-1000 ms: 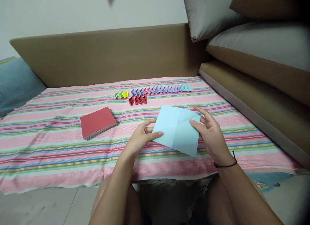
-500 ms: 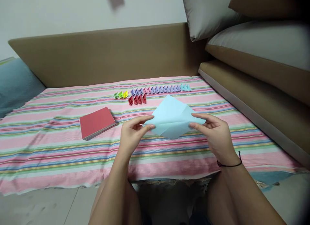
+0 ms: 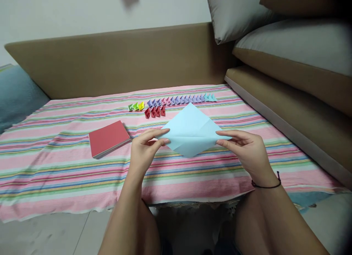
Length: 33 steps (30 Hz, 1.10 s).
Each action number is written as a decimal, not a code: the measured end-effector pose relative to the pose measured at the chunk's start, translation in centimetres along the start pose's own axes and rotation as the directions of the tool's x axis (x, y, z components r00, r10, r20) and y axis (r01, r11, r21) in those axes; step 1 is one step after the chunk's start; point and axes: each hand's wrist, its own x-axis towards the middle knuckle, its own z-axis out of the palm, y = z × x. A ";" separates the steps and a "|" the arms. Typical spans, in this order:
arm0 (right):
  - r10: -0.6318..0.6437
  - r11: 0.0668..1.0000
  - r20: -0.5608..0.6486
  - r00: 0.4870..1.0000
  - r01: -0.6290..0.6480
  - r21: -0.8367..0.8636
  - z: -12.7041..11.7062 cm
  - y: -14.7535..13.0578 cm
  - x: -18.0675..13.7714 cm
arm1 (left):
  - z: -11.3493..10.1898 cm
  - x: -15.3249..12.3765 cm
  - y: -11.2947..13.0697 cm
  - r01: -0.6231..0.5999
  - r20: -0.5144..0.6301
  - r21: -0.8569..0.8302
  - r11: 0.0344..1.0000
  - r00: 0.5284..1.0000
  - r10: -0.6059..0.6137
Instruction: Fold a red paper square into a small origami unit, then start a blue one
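A light blue sheet of paper (image 3: 191,126) is turned like a diamond, with creases running across it. Thumb and fingers of my left hand (image 3: 145,148) pinch its left corner. My right hand (image 3: 246,148), with a dark cord on the wrist, pinches the right corner the same way. Beyond the paper, small folded paper pieces stand in a row: green and yellow ones (image 3: 136,106), purple and pink ones (image 3: 176,100), and light blue ones (image 3: 210,97). Several dark red folded pieces (image 3: 155,112) sit just in front of that row.
A stack of paper with a red top (image 3: 109,139) lies left of my hands on the striped cloth (image 3: 68,178). Behind is a brown backrest (image 3: 123,62). Large cushions (image 3: 291,46) are piled at the right, and a blue cushion (image 3: 20,95) is at the far left.
My hands have moved slightly apart, each nearer the paper's corners. The sheet looks flatter and wider and has shifted a little left. The view has shifted slightly.
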 end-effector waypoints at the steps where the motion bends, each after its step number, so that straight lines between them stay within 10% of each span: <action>1: -0.008 1.000 -0.018 1.000 0.007 -0.009 -0.1 0.0 0.0 | 0.0 0.0 0.0 -0.009 -0.016 0.005 1.000 1.000 0.009; 15: -0.379 0.912 -0.152 0.913 0.341 -0.228 0.8 -0.3 -0.1 | 0.4 0.1 -0.1 -0.186 -0.092 0.291 0.938 0.971 0.221; 22: -0.475 0.821 0.073 0.877 0.472 -0.321 2.5 -1.5 -1.1 | 3.9 -2.1 1.8 -0.485 0.233 0.426 0.764 0.875 0.425; 33: -0.490 0.805 0.210 0.846 0.531 -0.264 3.4 -2.3 -1.7 | 4.3 -2.7 2.1 -0.518 0.226 0.500 0.694 0.852 0.473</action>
